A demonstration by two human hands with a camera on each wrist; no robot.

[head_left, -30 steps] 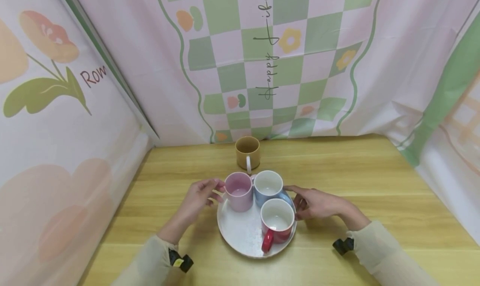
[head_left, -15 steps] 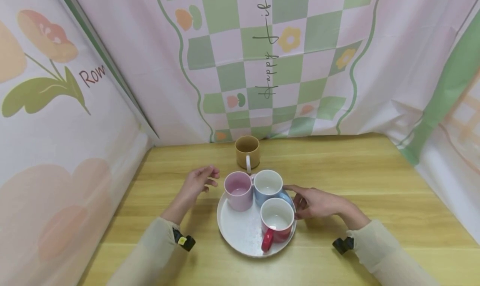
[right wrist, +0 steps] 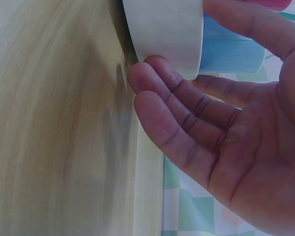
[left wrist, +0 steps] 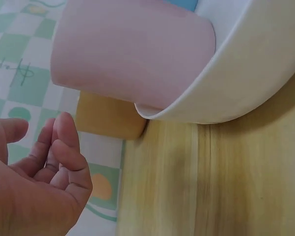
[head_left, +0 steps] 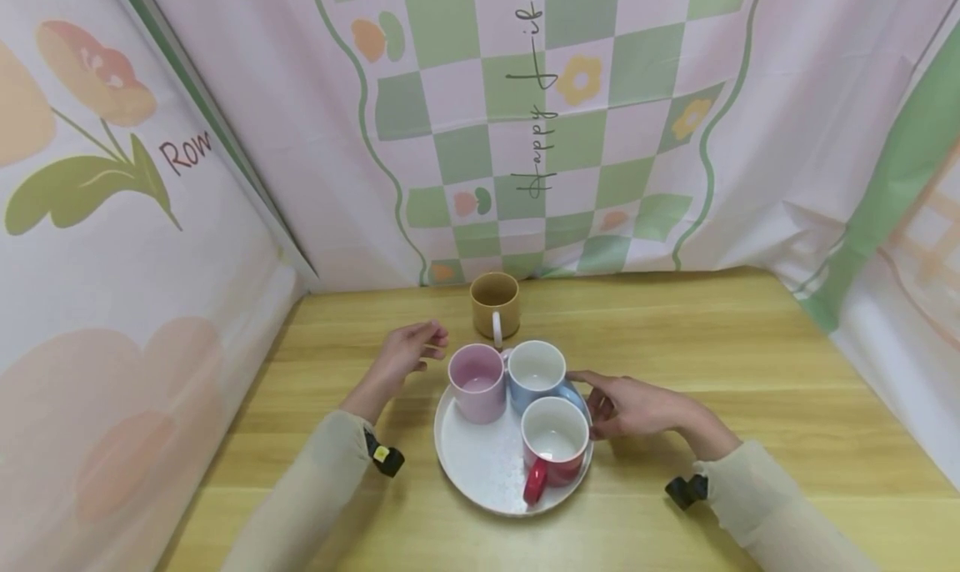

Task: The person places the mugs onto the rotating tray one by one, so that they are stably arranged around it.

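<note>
A round white plate [head_left: 483, 472] with a raised rim holds a pink mug [head_left: 480, 397], a light blue mug [head_left: 536, 368] and a red mug [head_left: 555, 434], all white inside except the pink one. My right hand [head_left: 633, 405] holds the plate's right side; in the right wrist view its thumb lies at the rim and the fingertips [right wrist: 154, 113] are by the outer wall. Left of the pink mug, my left hand [head_left: 401, 355] hovers with loosely bent fingers, holding nothing. Beyond the plate stands a mustard-yellow mug [head_left: 495, 305], its pale handle facing me.
The wooden table [head_left: 675, 330] ends at a back cloth [head_left: 517, 138] with green checks and lettering. A printed cloth [head_left: 150, 305] hangs at the left, another cloth at the right. The yellow mug sits close to the back edge.
My left hand has let go of the pink mug, drawn away leftward, then moved up and slightly right toward the yellow mug. The right hand and the plate have stayed still.
</note>
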